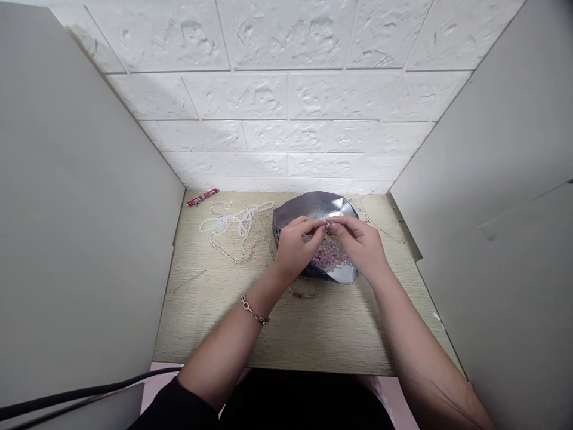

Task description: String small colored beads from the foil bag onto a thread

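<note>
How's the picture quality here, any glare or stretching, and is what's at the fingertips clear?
In the head view, bright glare sits on the silvery bag; wide-angle stretch seems to splay the side panels; the loose beads run together; whatever is between the left hand and right hand is too small to make out.

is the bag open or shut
Open: the bag's mouth is spread wide, so the bag shows its shiny silver inside and the beads in it.
</note>
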`<move>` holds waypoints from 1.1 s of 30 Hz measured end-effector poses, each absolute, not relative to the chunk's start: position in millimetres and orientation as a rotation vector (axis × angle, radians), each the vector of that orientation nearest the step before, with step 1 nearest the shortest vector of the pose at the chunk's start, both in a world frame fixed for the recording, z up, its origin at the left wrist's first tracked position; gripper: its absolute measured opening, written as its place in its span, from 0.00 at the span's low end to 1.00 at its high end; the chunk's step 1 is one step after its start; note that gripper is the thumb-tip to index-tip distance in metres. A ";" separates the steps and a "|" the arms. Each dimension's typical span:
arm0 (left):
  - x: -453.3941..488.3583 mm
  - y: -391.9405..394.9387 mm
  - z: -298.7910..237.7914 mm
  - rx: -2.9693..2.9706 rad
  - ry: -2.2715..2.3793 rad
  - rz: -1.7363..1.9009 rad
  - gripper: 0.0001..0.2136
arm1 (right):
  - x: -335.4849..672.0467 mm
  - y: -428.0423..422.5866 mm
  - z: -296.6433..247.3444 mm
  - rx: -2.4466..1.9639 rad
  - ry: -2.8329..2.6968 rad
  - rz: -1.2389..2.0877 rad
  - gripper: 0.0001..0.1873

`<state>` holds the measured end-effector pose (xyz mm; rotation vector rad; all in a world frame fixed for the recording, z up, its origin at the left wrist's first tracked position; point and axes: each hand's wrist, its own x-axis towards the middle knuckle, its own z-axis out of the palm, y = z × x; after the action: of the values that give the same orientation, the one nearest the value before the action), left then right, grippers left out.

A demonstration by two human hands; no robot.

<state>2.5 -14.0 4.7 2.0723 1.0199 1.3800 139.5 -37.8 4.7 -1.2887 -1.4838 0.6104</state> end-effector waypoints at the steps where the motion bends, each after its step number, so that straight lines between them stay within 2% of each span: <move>1: 2.4 -14.1 4.7 2.074 1.017 1.378 0.07 | 139.4 -37.6 4.7 -1.286 -1.487 0.607 0.11; 27: 2.9 -15.0 4.3 2.094 1.019 1.376 0.07 | 137.6 -37.3 1.7 -1.289 -1.480 0.651 0.13; 33: 2.6 -13.4 1.8 2.122 1.008 1.354 0.07 | 137.9 -37.6 0.6 -1.319 -1.553 0.562 0.13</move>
<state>2.6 -13.4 1.8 2.1219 1.0081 1.3544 137.9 -37.6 0.6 -1.3192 -1.5525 0.5624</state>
